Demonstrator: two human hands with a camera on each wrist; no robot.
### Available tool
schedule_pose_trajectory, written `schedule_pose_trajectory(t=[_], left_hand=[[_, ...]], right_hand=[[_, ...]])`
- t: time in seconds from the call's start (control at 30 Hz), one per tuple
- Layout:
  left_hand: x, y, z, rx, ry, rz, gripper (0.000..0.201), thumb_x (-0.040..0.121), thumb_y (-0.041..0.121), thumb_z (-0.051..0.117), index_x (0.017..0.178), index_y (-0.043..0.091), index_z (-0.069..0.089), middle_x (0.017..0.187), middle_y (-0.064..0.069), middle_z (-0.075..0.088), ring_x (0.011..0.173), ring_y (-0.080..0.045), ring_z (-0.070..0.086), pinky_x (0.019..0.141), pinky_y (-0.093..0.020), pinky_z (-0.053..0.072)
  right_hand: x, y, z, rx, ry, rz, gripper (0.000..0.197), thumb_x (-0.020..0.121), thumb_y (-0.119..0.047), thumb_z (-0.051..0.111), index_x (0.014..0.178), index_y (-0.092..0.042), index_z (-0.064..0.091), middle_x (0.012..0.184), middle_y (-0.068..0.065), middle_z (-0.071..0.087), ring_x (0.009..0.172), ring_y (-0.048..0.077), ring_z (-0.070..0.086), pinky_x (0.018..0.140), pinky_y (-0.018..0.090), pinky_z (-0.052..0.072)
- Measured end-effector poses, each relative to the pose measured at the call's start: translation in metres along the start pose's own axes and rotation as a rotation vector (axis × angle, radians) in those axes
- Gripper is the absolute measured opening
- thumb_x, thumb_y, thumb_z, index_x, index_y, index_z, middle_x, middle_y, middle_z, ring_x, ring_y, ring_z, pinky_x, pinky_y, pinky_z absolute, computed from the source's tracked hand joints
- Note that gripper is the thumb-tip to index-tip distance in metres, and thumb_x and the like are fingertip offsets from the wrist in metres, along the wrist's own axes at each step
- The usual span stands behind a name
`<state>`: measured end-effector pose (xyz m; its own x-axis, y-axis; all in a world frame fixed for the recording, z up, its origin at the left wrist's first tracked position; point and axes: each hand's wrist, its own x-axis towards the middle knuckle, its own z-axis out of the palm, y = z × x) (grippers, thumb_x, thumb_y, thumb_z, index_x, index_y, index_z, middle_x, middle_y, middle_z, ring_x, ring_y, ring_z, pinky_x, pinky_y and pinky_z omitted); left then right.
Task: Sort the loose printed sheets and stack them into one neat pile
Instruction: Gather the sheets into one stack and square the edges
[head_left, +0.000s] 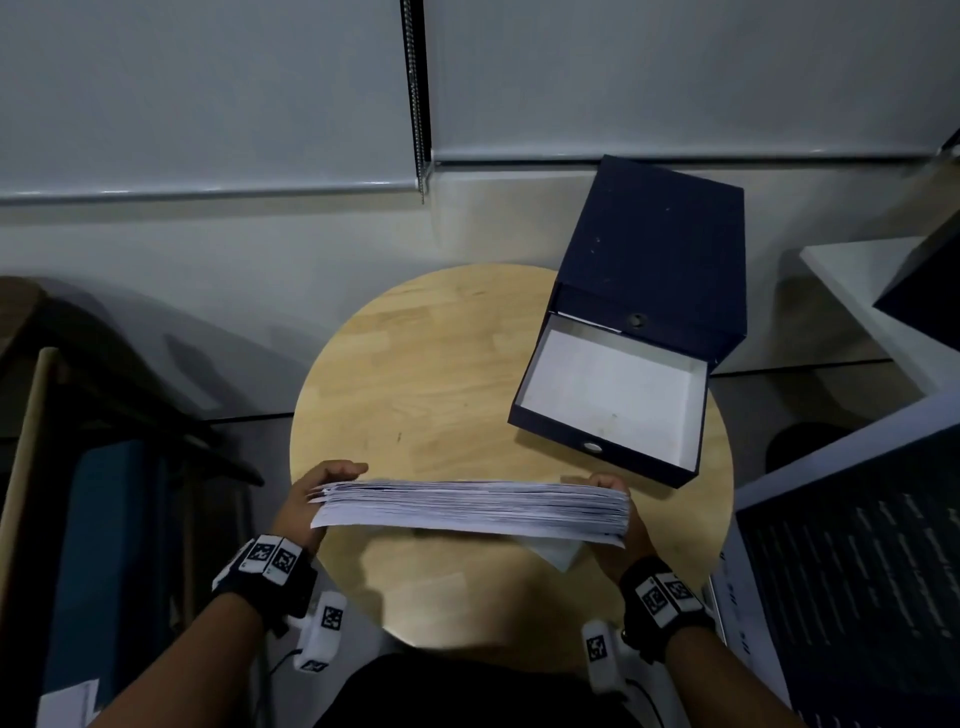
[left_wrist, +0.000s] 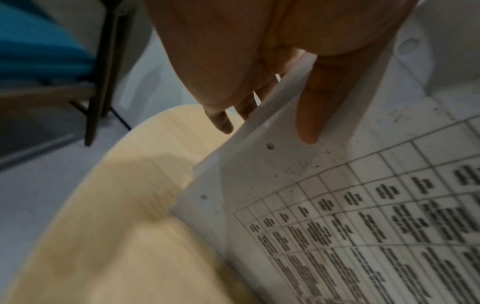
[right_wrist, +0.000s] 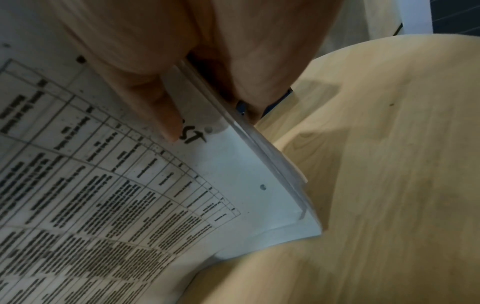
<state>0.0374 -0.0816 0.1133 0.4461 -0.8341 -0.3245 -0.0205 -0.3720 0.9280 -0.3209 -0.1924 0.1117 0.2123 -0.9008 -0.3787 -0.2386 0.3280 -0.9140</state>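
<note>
The person is standing over a round wooden table (head_left: 415, 374) and holding a thick stack of printed sheets (head_left: 467, 506) upright on its long edge, above the near half of the tabletop. The left hand (head_left: 311, 499) is gripping the left end of the stack, fingers curled round the far face. The left wrist view is showing the thumb (left_wrist: 309, 115) lying flat on the near sheet, beside a punched hole, with the other fingers (left_wrist: 221, 121) behind the paper. The right hand (head_left: 621, 514) is gripping the right end in the same fashion; in the right wrist view its thumb (right_wrist: 166, 121) is pressing on the near sheet next to a handwritten mark, and the remaining fingers are wrapping the far side. Both hands are therefore pinching the stack between thumb and fingers.

The sheet edges are lying uneven at the left end, where several are fanning out past the rest. The near sheet is carrying a printed table of text, too blurred to read. Whether the lower edge is touching the table cannot be told.

One loose sheet (head_left: 558, 555) is lying flat on the table under the right end of the stack. A dark blue box file (head_left: 644, 322) is standing open at the far right of the table, its lid tilted back and its white interior showing. Both wrists are wearing black bands with printed markers.
</note>
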Motion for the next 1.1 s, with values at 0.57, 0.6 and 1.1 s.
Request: schedule_pose_trajectory(t=[0.57,0.6,1.1], left_hand=[[0.006,-0.001,0.006,-0.101,-0.071,0.064,0.057,0.039,-0.005,0.057,0.092,0.015,0.069,0.085,-0.002,0.069,0.087,-0.025,0.060,0.073,-0.037,0.049],[0.007,0.002,0.007,-0.087,-0.065,0.065,0.056,0.039,-0.005,0.056,0.091,0.015,0.068,0.084,-0.001,0.069,0.085,-0.024,0.059,0.071,-0.036,0.049],[0.009,0.008,0.016,-0.101,-0.041,0.166,0.044,0.059,0.037,0.077,0.098,0.019,0.069,0.087,0.010,0.076,0.080,-0.002,0.068,0.073,-0.029,0.050]], right_hand=[[-0.012,-0.003,0.001,-0.224,0.042,-0.142,0.061,0.073,0.021,0.062,0.101,-0.033,0.054,0.103,-0.006,0.064,0.090,-0.009,0.062,0.076,0.010,0.049],[-0.012,-0.005,0.001,-0.228,0.061,-0.147,0.058,0.074,0.018,0.064,0.100,-0.033,0.055,0.101,-0.006,0.064,0.089,-0.005,0.063,0.076,0.014,0.051],[-0.010,-0.007,0.007,-0.115,0.167,-0.134,0.031,0.086,0.001,0.067,0.099,-0.024,0.056,0.096,-0.005,0.064,0.092,0.018,0.062,0.069,0.020,0.048]])
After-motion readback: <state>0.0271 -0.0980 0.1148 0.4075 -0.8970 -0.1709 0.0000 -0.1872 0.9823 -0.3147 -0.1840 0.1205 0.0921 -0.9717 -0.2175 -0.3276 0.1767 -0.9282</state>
